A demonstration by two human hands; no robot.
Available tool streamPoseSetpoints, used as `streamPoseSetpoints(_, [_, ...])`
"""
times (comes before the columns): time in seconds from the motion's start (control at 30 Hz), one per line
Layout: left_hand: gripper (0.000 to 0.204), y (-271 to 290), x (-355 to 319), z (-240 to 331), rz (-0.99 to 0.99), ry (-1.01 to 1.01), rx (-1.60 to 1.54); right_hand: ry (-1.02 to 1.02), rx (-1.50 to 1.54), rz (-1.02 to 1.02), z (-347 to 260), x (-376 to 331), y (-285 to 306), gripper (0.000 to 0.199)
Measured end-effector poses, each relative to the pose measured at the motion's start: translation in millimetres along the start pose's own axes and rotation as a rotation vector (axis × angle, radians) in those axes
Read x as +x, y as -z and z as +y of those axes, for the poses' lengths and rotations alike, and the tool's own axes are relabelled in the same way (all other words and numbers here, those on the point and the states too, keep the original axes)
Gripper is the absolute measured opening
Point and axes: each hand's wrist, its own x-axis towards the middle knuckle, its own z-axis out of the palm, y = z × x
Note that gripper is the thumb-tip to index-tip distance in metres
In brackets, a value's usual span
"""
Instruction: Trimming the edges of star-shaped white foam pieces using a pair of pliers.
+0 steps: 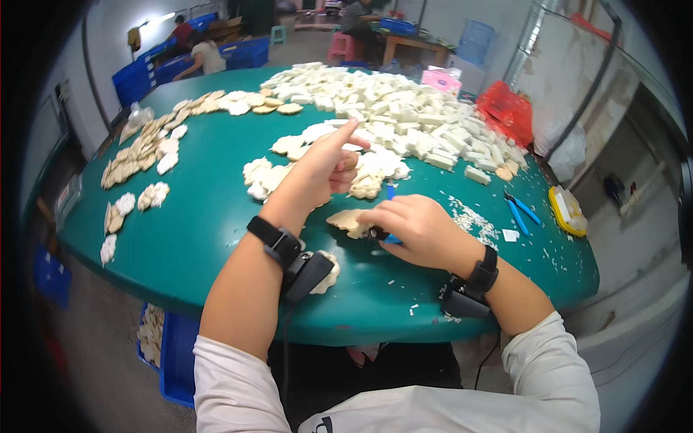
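My left hand (325,164) is raised over the middle of the table, index finger stretched out and the other fingers loosely bent; I see nothing held in it. Just beyond it lie cream and white scalloped flat pieces (372,173) in a loose cluster. My right hand (422,227) is closed around a tool with blue handles (390,191), apparently nippers, mostly hidden by the fingers. At its fingertips is a flat cream piece (346,221); whether the fingers grip it I cannot tell. Another scalloped piece (328,274) rests beside my left wrist.
On the green table (180,245) is a big heap of whitish blocks (411,115). Rows of scalloped pieces (141,151) run along the left. At right are blue-handled nippers (520,213), white scraps (473,220), a yellow tray (565,209) and a red bag (505,112). People work behind.
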Motion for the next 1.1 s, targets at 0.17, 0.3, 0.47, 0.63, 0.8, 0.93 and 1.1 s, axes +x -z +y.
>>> streamPoseSetpoints(0.17, [0.045, -15.5, 3.4, 0.4, 0.067, -0.019, 0.230, -0.263, 0.212, 0.283, 16.5, -12.7, 7.0, 0.041])
streamPoseSetpoints(0.3, [0.045, -17.4, 9.8, -11.3, -0.035, -0.034, 0.239, -0.488, 0.429, 0.455, 29.4, -16.6, 12.3, 0.032])
streamPoseSetpoints(0.47, [0.030, -29.4, 0.6, -17.7, -0.263, -0.082, 0.380, -0.577, 0.963, 0.500, 46.3, -20.1, 6.7, 0.036])
streamPoseSetpoints(0.63, [0.019, -25.9, 2.7, -23.6, -0.292, -0.081, 0.225, -0.585, 0.908, 0.503, 49.9, -20.5, 1.7, 0.037])
streamPoseSetpoints(0.8, [0.028, -13.9, 10.8, -27.7, -0.205, -0.178, -0.017, -0.611, 0.868, 0.500, 48.0, -21.0, 0.3, 0.039])
streamPoseSetpoints(0.93, [0.035, -21.7, 9.2, -24.0, -0.175, -0.200, -0.009, -0.578, 0.808, 0.556, 45.2, -24.0, 2.5, 0.030])
streamPoseSetpoints(1.1, [0.036, -23.6, 5.9, -26.2, -0.235, -0.158, -0.027, -0.617, 0.720, 0.601, 39.5, -22.1, 8.2, 0.020])
